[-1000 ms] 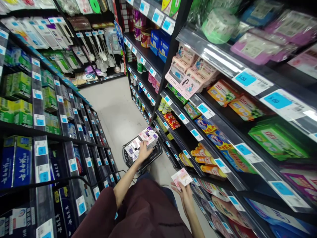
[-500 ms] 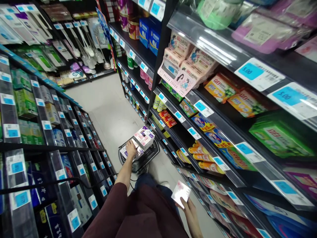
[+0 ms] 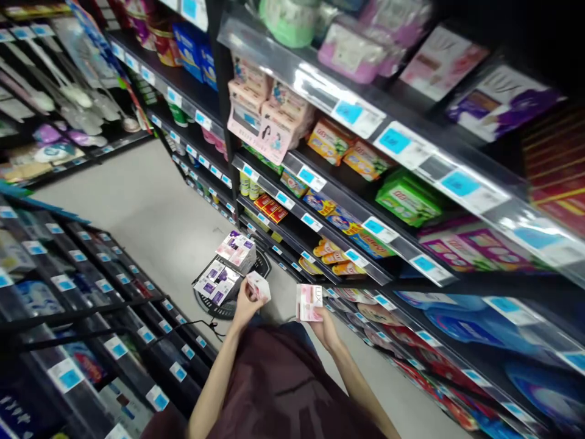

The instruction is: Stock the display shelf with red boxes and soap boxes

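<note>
My left hand [image 3: 245, 301] is closed round a small pink-and-white pack [image 3: 259, 285], held just above a black shopping basket [image 3: 218, 308] on the floor. The basket holds several white-and-purple boxes [image 3: 216, 282], with more boxes [image 3: 237, 249] stacked at its far side. My right hand [image 3: 325, 319] grips a flat pink-and-white pack [image 3: 308, 302], held upright near the lowest shelves on the right. Both hands sit in front of my dark maroon clothing [image 3: 278, 390].
I am low down in a narrow shop aisle. Black shelving [image 3: 320, 210] with blue price tags and coloured packs lines the right side. Another black rack [image 3: 114, 305] stands at my left. Pale floor [image 3: 150, 213] runs ahead to hanging kitchen utensils.
My left hand came away from the basket holding a small pack. My right hand lifted its pack and turned it upright. The view swung right and downward.
</note>
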Tool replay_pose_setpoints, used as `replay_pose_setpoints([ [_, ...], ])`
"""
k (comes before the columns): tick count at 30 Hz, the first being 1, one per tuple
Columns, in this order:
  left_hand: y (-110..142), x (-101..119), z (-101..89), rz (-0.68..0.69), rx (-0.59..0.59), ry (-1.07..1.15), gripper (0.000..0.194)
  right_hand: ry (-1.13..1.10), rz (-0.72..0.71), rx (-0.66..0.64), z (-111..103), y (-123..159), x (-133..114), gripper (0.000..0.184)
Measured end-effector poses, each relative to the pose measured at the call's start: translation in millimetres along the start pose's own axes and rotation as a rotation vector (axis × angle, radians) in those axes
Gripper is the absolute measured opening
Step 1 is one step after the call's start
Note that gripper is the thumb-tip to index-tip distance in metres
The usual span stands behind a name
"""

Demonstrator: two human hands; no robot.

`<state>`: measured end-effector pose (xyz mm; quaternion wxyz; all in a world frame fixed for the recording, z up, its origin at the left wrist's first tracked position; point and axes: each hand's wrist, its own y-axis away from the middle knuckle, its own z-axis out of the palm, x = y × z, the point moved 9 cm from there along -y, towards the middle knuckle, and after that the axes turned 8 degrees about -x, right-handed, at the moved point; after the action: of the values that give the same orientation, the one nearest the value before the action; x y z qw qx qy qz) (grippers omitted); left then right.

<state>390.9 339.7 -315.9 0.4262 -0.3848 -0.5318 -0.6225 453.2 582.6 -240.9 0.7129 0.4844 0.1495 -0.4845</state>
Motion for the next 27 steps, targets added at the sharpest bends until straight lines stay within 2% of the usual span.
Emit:
replay_pose_setpoints([
  [2,15.9,10.3,30.8,0.02,-0.171,0.105,0.092,-0.055,-0.012,-0.031,13.1,-4.8,-9.2,0.05],
  [5,29.5,25.5,52.9,0.045,-0.31,0.164,0.095,-0.052,-0.042,-0.094,29.3,-6.9,-16.6,0.047],
  [7,31.8,32.8,55.4,0.057,-0.365,0.143,0.098,-0.047,-0.074,-0.119,35.1,-4.6,-16.5,0.048],
  [10,27.5,36.7,48.5,0.05,-0.402,0.075,0.101,-0.062,-0.135,-0.112,34.3,0.4,-11.6,0.054],
  [15,11.9,40.8,38.6,0.08,-0.338,0.075,0.1,-0.161,-0.281,-0.08,21.7,3.3,-14.7,0.052],
  [18,11.4,46.3,43.8,0.109,-0.303,0.071,0.099,-0.268,-0.401,-0.027,13.8,11.8,-38.7,0.045],
  [22,19.4,51.9,57.5,0.104,-0.316,0.044,0.1,-0.468,-0.525,0.007,10.7,39.1,-88.3,0.039],
  [24,25.1,53.0,68.4,0.081,-0.379,0.074,0.1,-0.637,-0.514,-0.08,17.1,51.9,-108.4,0.029],
  [27,37.3,55.9,85.3,0.045,-0.496,0.159,0.098,-0.845,-0.518,-0.316,32.5,70.1,-131.6,0.015],
])
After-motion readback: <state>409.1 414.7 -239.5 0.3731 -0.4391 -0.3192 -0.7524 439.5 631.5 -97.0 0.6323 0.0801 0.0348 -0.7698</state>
